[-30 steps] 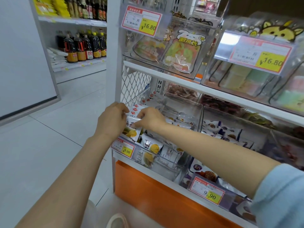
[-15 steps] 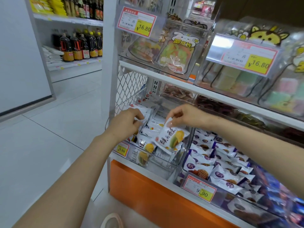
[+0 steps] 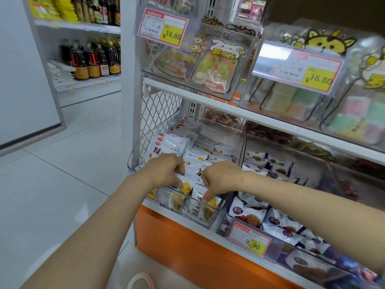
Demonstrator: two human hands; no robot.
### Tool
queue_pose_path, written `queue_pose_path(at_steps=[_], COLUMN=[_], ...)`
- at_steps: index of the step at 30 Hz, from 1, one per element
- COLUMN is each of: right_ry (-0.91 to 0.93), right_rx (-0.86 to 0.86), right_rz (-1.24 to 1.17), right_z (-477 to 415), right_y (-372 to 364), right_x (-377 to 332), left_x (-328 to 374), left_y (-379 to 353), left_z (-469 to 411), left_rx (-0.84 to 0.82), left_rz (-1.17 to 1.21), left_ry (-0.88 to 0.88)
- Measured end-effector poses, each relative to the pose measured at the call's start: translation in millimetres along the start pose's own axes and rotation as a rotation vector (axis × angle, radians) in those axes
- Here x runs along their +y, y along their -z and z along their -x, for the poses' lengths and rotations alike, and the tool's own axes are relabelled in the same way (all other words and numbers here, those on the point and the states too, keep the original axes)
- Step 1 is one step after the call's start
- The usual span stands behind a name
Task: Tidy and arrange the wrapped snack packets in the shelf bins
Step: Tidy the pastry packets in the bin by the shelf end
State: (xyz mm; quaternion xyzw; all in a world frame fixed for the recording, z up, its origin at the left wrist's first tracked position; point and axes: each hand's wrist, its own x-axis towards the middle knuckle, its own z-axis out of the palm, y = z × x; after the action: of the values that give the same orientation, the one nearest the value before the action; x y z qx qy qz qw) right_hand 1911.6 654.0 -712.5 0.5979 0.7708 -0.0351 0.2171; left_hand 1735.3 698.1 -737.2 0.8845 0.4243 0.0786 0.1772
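Left grip (image 3: pixel 164 170) closed, fingers curled round the top edges of white snack packets (image 3: pixel 166 147). Right grip (image 3: pixel 220 178) curled downward, index finger touching a front packet; whether it holds one cannot be told.

Head view: the packets fill the clear bin (image 3: pixel 218 215) at lower centre of frame. Both forearms reach in from the bottom edge. To its right, a second bin (image 3: pixel 279 252) holds purple-marked packets (image 3: pixel 250 217) behind a 9.90 price tag (image 3: pixel 249 241). A mesh panel (image 3: pixel 160 117) bounds the left.

Packets (image 3: pixel 166 147) crowd the bin (image 3: pixel 216 221); shelf (image 3: pixel 208 101) overhangs it.
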Motion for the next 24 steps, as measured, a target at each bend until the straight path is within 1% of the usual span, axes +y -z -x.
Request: queue_pose_path(at_steps=[3,6,12,18,22,24], right_ry=[-0.024,-0.044,-0.086,-0.027,-0.008,-0.009], right_rx=[-0.032,-0.076,-0.099,-0.084,-0.072,-0.069], right_rz=[0.173,0.220,0.207,0.202,0.130,0.048], right_z=[-3.4,-6.0,-10.0,-9.8,-11.5,-12.0], right_y=[0.3,2.5,6.8,3.7,2.0,1.3], right_x=[-4.5,-5.8,-4.0,-0.5,3.6,6.3], left_x=[1.3,0.4,-3.5,-11.2,-13.2,-13.3], left_y=[-1.7,-3.5,-3.5,-1.6,9.5,10.8], left_z=[-3.4,-8.1,-11.2,-12.7,-9.2,-7.9], left_rx=[-0.017,-0.078,-0.104,-0.049,-0.149,-0.177], left_rz=[-0.030,-0.066,-0.031,0.043,0.008,-0.034], left_ry=[-0.002,0.000,-0.001,0.011,-0.057,-0.067])
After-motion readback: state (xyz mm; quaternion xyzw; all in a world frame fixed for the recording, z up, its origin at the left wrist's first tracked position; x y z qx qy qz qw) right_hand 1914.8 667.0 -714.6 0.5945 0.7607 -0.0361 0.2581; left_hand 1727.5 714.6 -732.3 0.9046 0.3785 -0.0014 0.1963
